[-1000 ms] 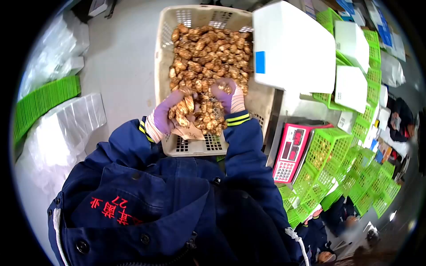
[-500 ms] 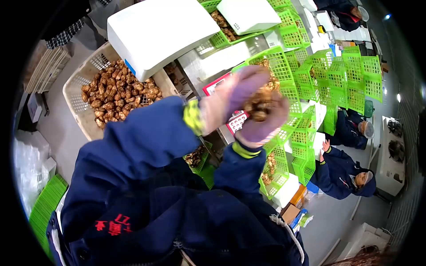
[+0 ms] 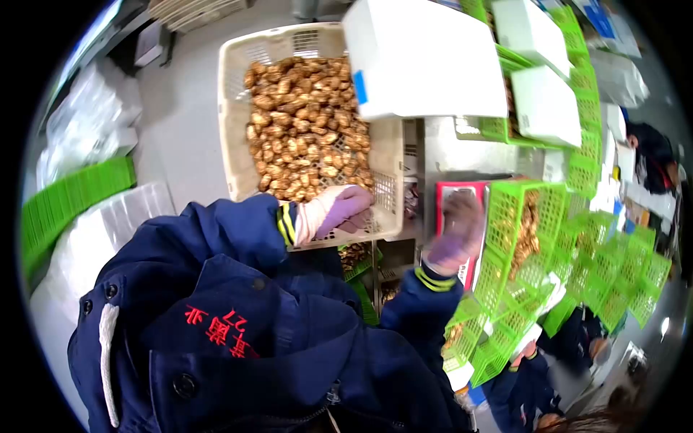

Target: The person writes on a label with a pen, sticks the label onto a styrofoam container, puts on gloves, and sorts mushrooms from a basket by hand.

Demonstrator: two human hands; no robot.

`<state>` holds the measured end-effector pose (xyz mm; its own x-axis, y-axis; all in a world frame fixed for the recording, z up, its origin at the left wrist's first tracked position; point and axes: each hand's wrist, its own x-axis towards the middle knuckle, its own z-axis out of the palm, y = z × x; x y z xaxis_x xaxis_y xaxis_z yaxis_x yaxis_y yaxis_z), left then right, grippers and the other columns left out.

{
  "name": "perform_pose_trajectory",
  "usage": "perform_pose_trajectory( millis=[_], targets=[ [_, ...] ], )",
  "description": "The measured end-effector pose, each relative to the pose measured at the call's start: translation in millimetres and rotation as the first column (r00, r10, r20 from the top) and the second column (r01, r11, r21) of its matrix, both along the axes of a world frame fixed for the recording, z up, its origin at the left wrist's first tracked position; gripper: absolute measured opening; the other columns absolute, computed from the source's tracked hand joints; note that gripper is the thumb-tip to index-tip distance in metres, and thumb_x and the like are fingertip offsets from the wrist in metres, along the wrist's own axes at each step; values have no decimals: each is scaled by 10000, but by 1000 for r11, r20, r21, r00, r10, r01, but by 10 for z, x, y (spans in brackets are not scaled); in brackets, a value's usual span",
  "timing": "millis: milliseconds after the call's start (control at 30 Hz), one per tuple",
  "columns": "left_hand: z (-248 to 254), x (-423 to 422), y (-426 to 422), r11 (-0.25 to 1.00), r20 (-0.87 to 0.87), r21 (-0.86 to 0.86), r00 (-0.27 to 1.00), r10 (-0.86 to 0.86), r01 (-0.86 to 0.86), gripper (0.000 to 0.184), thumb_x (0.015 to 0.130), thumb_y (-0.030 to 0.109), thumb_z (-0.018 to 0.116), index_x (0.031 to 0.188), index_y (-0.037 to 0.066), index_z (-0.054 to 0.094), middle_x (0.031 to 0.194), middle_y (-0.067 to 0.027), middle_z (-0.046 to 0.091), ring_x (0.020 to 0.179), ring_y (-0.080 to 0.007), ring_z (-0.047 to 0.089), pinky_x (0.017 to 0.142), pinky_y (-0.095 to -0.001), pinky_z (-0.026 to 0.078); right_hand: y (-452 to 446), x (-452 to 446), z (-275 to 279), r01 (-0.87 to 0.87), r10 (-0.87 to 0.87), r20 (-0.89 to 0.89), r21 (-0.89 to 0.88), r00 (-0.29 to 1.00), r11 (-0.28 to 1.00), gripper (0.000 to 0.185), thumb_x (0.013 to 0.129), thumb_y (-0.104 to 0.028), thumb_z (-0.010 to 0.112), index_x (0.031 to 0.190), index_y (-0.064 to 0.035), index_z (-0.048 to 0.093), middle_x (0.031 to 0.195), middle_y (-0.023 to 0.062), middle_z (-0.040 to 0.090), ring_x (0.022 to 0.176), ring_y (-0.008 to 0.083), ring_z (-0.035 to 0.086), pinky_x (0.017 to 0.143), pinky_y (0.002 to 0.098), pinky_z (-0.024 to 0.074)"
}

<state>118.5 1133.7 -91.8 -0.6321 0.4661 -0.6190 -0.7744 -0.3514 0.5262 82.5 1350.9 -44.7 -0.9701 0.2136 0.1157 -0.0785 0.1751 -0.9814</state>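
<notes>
My left hand (image 3: 345,212), in a purple glove, is over the near right corner of a large cream plastic crate (image 3: 386,229). Its fingers bend downward, seem slightly apart, and hold nothing I can see. Heaped in the crate are brown, knobbly mushroom-like pieces (image 3: 307,123). Blurred by motion, my gloved right hand (image 3: 458,227) is above a red-and-white device (image 3: 442,195) with its panel largely covered. Whether those fingers hold anything is not visible. Close on the right, a green mesh basket (image 3: 498,231) contains more brown pieces.
White foam boxes (image 3: 426,58) stand behind and right of the crate. More green baskets (image 3: 613,260) extend to the right, where other people (image 3: 523,386) work. Stacked green plastic (image 3: 72,206) and clear plastic bags (image 3: 90,119) are at the left.
My hands held a cluster of brown pieces together; now they are apart, the left over the crate, the right over the red-and-white device. The view has swung left.
</notes>
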Motion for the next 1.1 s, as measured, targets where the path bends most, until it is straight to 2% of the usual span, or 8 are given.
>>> perform_pose_trajectory(
  millis=[33,67,367,500,633,767,933,1100],
  targets=[
    [-122,157,-210,996,53,-41,995,80,-78,283,929,225,492,1148,48,516,935,-45,593,784,-117,580,684,-255,503,-446,-7,-198,-100,151,80,-446,985,889,252,867,-185,584,997,31,590,999,181,620,970,208,603,750,309,504],
    [-181,223,-381,981,147,-82,972,186,-175,268,929,213,487,1138,47,516,931,-47,592,776,-120,578,682,-251,503,-773,-149,-234,-377,357,119,313,926,872,203,845,-100,597,1031,-20,600,992,175,632,937,188,618,756,315,504],
    [-658,601,-992,725,305,-103,672,674,-681,232,906,191,532,1090,57,488,916,-54,543,776,-148,558,678,-251,503,-2659,-613,-1706,-524,539,371,837,756,159,331,816,-263,570,1075,-58,559,990,193,594,906,335,577,791,406,471],
    [-692,569,-1085,647,374,-110,571,730,-755,338,875,348,588,1090,99,509,982,-52,556,805,-154,575,692,-262,516,-2455,-517,-1466,-688,435,560,392,705,611,333,761,-232,680,1009,-23,603,862,140,631,797,209,603,748,339,481],
    [-681,543,-1123,582,455,-14,513,728,-813,343,837,320,616,1120,173,490,990,-11,511,861,-144,541,757,-310,487,-2152,-204,-1084,-850,633,689,-47,352,525,346,740,-196,729,1006,-3,620,895,116,647,829,173,598,769,298,474],
    [-632,480,-1135,648,427,-79,562,709,-758,160,857,261,609,900,128,531,735,2,523,704,-115,549,596,-250,494,-2388,-481,-1565,-602,309,571,799,761,7,277,835,-212,589,1019,-6,603,1075,205,606,970,313,593,818,385,486],
    [-743,528,-1131,672,417,78,636,649,-737,289,841,166,599,1093,98,474,904,-83,552,811,-187,571,672,-325,509,-2248,-483,-2138,-397,277,332,889,902,229,319,896,-292,451,996,-33,606,1003,189,613,881,295,595,777,380,493],
    [-680,544,-1084,455,295,121,470,832,-882,512,827,67,546,1299,90,348,1212,-106,463,1096,-235,490,898,-402,449,-2036,-272,-1222,-700,580,677,-131,454,702,221,764,-160,686,952,-50,649,803,71,642,726,123,574,661,250,474]
  ],
)
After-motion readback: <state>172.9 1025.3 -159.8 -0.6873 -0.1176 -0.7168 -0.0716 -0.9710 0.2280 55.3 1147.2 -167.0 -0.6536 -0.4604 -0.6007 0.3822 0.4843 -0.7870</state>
